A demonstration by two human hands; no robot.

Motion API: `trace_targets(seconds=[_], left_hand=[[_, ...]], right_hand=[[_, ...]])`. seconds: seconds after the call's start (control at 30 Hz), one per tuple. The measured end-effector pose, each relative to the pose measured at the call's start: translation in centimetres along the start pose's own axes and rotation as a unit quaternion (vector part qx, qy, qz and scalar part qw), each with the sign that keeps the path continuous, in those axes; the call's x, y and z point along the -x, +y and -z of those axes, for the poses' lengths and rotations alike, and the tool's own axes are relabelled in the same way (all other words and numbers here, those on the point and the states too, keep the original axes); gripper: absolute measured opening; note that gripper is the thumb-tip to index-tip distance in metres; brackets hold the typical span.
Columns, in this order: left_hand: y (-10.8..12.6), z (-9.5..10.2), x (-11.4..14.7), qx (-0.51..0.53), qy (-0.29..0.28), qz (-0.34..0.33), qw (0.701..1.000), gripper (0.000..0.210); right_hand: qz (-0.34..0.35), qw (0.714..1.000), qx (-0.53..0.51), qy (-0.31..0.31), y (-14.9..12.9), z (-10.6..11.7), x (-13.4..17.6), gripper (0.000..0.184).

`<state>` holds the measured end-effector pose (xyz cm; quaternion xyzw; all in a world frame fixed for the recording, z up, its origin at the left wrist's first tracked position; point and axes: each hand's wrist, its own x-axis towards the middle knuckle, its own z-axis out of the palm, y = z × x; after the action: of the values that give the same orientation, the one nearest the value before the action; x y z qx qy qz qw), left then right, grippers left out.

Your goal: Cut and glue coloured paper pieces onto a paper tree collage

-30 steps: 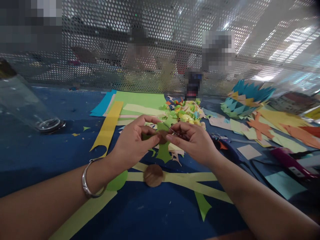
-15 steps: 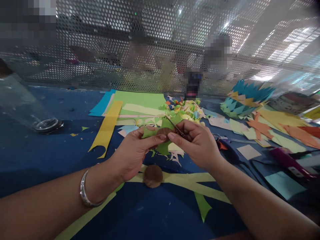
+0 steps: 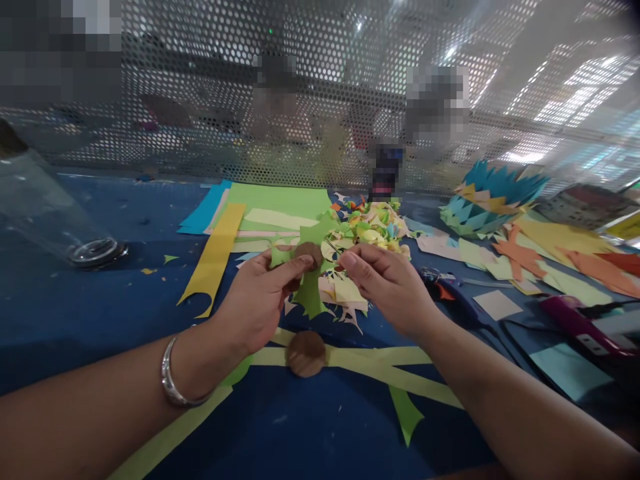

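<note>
Green paper point(image 3: 311, 297), one piece, jagged at the edge, raised above the blue table point(image 3: 320, 433) at centre. Brown disc point(image 3: 309, 254), one, flat against that paper; probably pressed there to keep both together. Left hand point(image 3: 255, 297), one: closed to a pinch, thumb over the disc, with hold of paper and disc together, likely so as to leave the far side unobstructed. Right hand point(image 3: 393, 287), one: curled, thumb against fingers, around a slim metal tool point(image 3: 332, 247), possibly scissors; tip towards the paper, apparently just apart from it. Number of blades: too small to tell.

Nearer edge: loose brown disc point(image 3: 306, 354), one, lying on pale strips point(image 3: 360, 359), at least two, crossing; perhaps set close for easy reach. Green offcut point(image 3: 406, 415), one. Bracelet point(image 3: 171, 373), one, on the left wrist.

Farther out: yellow strip point(image 3: 214, 260), one, notched at the near end. Light green sheet point(image 3: 285, 199), one, on top of a stack; count below unclear. Scrap heap point(image 3: 377, 223), one, pieces uncountable. Pointed paper ring point(image 3: 493, 200), one. Glass bottle point(image 3: 47, 213), one, at far left, well apart.
</note>
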<state>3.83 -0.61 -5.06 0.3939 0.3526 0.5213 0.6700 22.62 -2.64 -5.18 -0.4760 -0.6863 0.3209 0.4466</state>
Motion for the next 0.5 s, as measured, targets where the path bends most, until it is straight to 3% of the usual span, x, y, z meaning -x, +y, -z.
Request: trace_targets(seconds=[0.3, 0.5], left_hand=[[-0.14, 0.1, 0.19, 0.01, -0.047, 0.044, 0.998, 0.015], [0.13, -0.18, 0.22, 0.044, -0.013, 0.023, 0.999, 0.02]], right_hand=[[0.004, 1.0, 0.016, -0.023, -0.38, 0.01, 0.07, 0.044], [-0.001, 1.0, 0.016, -0.018, -0.23, 0.17, 0.07, 0.042]])
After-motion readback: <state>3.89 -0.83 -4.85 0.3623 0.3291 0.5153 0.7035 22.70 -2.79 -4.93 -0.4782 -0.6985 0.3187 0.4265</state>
